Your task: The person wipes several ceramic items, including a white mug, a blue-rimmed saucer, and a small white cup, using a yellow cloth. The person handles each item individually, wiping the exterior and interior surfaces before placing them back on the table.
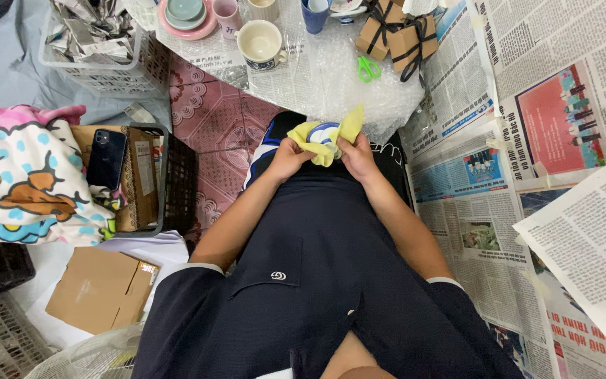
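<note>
Your left hand and your right hand sit close together in your lap, both closed on a yellow cloth that is bunched around a white and blue round object. Only part of that object shows through the folds, so you cannot tell exactly what it is. The fingers of each hand pinch the cloth from opposite sides, left and right, with the bundle between them.

Just beyond your hands, a sheet of bubble wrap covers the near edge of the tabletop. Green scissors lie on the wrap. To their right, touching each other, are two brown gift boxes tied with black ribbon. Further left on the tabletop stand a cream mug, a pink cup and a pink plate carrying a stack of grey-green dishes.

Newspaper sheets cover the floor on your right. On your left, a black crate holds a dark phone, beside a patterned blanket. A flat cardboard box lies nearer to you on the left.
</note>
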Motion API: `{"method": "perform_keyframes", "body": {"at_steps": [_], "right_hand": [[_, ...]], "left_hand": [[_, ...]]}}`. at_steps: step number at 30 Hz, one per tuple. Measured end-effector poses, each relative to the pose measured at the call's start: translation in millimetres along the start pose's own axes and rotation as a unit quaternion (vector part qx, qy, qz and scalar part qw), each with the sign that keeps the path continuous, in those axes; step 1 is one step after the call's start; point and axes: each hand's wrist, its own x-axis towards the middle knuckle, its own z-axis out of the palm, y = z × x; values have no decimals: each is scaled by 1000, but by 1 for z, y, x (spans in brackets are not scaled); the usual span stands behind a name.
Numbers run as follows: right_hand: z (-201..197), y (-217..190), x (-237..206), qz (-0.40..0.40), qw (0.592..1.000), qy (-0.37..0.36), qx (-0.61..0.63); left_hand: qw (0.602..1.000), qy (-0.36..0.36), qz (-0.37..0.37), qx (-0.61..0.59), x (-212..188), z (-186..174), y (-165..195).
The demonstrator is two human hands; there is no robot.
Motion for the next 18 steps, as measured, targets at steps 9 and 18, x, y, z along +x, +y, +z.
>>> {"method": "perform_keyframes", "body": {"at_steps": [9,18], "right_hand": [[6,-2,0,9,995,50,-91],[11,3,6,30,992,85,-93]], "left_hand": [[999,-37,-15,18,2,4,-1],[999,11,-32,-33,5,5,2]]}}
